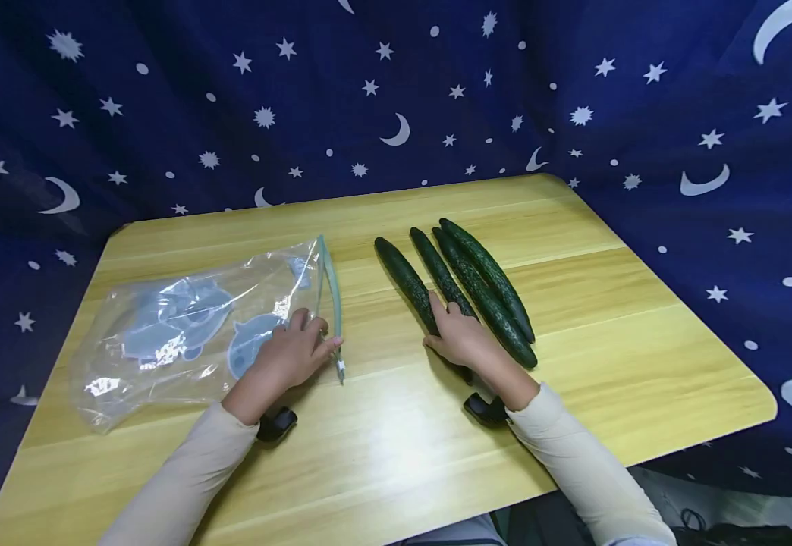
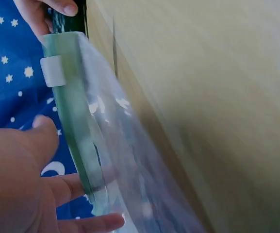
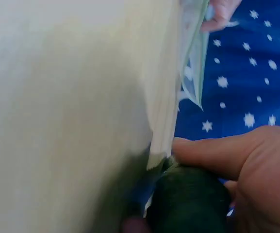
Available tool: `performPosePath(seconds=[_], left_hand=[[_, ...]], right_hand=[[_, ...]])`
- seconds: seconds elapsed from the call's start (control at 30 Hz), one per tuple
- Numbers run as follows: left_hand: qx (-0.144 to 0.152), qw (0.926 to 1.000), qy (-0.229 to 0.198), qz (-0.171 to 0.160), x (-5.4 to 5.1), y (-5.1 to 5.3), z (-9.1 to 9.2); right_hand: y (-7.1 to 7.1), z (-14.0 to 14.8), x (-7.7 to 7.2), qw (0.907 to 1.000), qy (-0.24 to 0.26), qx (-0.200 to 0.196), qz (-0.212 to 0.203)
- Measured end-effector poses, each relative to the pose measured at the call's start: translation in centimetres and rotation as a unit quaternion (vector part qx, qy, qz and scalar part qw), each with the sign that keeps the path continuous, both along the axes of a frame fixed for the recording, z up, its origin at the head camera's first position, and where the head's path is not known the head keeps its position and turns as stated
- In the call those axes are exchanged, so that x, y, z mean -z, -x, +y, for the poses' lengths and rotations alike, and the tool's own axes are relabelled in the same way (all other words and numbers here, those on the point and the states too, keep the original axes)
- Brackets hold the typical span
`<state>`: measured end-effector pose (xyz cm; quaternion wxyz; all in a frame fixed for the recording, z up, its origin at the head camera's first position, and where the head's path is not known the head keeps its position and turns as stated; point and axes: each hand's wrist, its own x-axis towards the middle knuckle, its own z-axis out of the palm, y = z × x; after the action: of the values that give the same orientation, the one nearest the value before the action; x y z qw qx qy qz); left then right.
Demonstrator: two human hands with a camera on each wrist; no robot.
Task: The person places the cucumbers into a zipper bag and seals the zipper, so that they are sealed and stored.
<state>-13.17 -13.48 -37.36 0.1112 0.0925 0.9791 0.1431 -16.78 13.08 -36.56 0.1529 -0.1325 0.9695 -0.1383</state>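
Note:
A clear plastic zip bag (image 1: 198,326) with light blue animal-shaped prints lies flat on the left of the table. Its mouth has a pale green zip strip (image 1: 333,303) with a white slider (image 2: 53,71). My left hand (image 1: 290,353) rests by this mouth, its fingers spread and touching the plastic, the thumb apart from the strip. On the right, several dark green cucumbers lie side by side. My right hand (image 1: 460,334) grips the leftmost cucumber (image 1: 404,277), thumb on one side and fingers on the other. That cucumber's near end (image 3: 188,199) shows in the right wrist view.
The other cucumbers (image 1: 488,269) lie close against the right hand's far side. The wooden table (image 1: 614,341) has rounded corners, and a blue curtain (image 1: 328,98) with moons and stars hangs behind it and at its sides. Black wrist devices (image 1: 486,409) sit under both wrists.

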Motion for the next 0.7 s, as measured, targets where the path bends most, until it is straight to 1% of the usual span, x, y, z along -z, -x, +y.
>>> performPosePath(seconds=[0.07,0.13,0.27,0.37,0.43,0.53,0.7], left_hand=[[0.004,0.9999,0.004,0.013,0.1,0.0,-0.3],[0.007,0.9996,0.010,0.027,0.2,-0.1,-0.5],[0.003,0.9990,0.012,0.042,0.2,0.1,-0.9],[-0.004,0.9991,0.010,0.042,0.1,0.3,-1.0],[-0.008,0.9992,0.007,0.037,0.0,0.3,-1.1],[-0.013,0.9995,0.005,0.030,0.1,0.3,-1.1],[-0.018,0.9995,0.009,0.024,0.1,0.3,-1.4]], right_hand=[[-0.1,0.5,0.0,0.9995,0.030,-0.003,0.005],[0.0,0.9,0.1,0.9974,0.071,-0.006,0.009],[0.2,1.7,0.3,0.9873,0.158,0.000,0.021],[0.5,2.3,0.5,0.9788,0.201,0.000,0.041],[0.6,2.7,0.5,0.9738,0.222,-0.007,0.050],[0.8,3.1,0.3,0.9666,0.247,-0.030,0.062],[0.9,3.7,-0.2,0.9578,0.270,-0.077,0.061]])
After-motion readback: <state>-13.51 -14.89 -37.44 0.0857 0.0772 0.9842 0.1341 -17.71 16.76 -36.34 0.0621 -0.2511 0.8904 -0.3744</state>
